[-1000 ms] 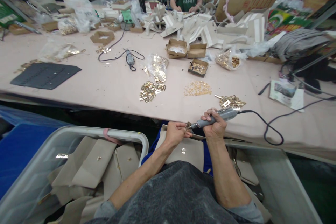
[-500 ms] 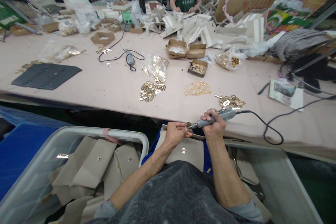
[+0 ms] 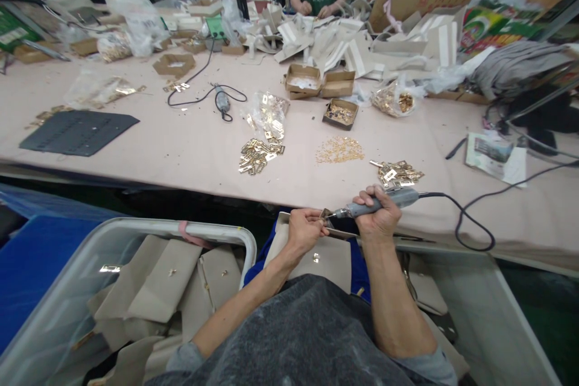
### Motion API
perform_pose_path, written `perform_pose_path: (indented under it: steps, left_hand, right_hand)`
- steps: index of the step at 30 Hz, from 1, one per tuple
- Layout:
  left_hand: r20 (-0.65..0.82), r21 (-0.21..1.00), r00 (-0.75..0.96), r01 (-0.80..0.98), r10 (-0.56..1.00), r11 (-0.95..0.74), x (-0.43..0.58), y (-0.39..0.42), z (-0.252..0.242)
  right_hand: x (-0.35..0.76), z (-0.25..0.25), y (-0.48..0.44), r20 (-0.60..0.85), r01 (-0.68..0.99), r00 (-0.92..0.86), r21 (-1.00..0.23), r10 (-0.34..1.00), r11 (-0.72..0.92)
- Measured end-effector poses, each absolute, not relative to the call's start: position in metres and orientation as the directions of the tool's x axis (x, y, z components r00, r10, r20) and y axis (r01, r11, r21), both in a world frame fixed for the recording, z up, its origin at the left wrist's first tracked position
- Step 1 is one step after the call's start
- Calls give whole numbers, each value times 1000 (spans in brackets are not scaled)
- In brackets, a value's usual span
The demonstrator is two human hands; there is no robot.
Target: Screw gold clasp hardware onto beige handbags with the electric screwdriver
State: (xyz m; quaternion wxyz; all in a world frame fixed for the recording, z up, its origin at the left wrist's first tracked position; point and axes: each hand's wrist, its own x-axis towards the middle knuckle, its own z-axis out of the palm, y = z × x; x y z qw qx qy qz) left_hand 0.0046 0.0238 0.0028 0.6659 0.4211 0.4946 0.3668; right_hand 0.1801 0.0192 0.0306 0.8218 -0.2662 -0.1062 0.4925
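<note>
The right hand grips a grey power screwdriver, its tip at a small gold fitting pinched by the left hand. Both sit on the beige bag, just below the bench edge.

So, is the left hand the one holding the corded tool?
No, the right hand grips the corded tool, while the left hand pinches a small metal fitting at its tip.
</note>
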Motion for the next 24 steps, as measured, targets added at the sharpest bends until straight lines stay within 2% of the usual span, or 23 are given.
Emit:
perform_pose_path:
  steps: [8,24]
  left_hand:
    - [-363,912,191,-127,912,390,10,28,1]
    - [-391,874,227,-210,892,437,12,28,0]
  right_hand:
    - [182,33,18,-90,-737,512,-556,854,383]
    - [172,37,18,-75,-691,540,-608,838,391]
